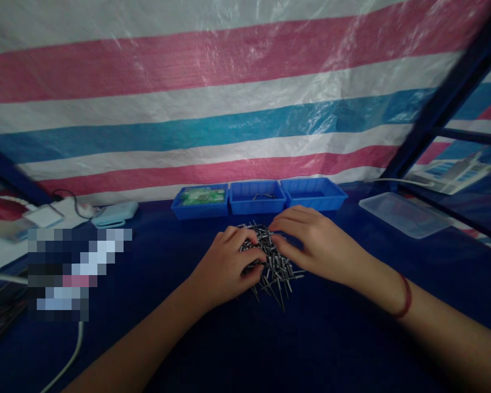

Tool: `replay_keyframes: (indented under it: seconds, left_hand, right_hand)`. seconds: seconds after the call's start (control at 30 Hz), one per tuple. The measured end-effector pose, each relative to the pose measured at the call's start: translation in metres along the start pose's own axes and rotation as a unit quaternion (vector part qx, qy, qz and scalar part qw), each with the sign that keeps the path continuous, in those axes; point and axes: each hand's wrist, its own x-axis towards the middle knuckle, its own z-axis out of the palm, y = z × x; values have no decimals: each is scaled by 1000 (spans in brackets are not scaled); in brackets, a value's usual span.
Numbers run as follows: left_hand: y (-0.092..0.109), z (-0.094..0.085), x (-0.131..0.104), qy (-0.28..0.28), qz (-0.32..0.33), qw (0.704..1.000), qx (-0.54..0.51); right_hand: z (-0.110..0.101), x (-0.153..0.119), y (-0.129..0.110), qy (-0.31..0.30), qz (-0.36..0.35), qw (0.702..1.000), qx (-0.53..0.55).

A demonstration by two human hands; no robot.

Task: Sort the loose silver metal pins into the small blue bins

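A loose heap of thin silver pop rivets [276, 263] lies on the dark blue tabletop in the middle of the view. My left hand [229, 263] rests over the heap's left side, its fingers bent and spread among the rivets. From the right, my right hand [311, 238] reaches to the heap's upper edge. Its thumb and forefinger tips come close together around what looks like a single rivet. Part of the heap is hidden under my left fingers.
Behind the heap stand three blue bins: a left bin [180, 212] with a green-and-clear packet, a middle bin [257, 207] with a few rivets, and a right bin [315, 203]. A clear plastic lid [405, 214] lies right; a light-blue device [115, 213] and cables lie left.
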Motion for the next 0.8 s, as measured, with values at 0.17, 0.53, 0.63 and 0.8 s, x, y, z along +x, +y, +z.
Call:
replay_keyframes:
  seconds: [0.17,0.53,0.63,0.8]
  left_hand:
    - [0,2,2,-5,1,999,53]
    - [13,3,11,-48,26,984,170]
    - [11,7,10,-53,1,989,137]
    - [5,0,5,9,-54,997,-54]
  right_hand:
    - [0,-1,-2,-26,-14,1000,0]
    - [7,0,3,-31,0,1000,4]
    - [10,0,4,-27,12,999,19]
    - [11,1,4,-10,72,992,106]
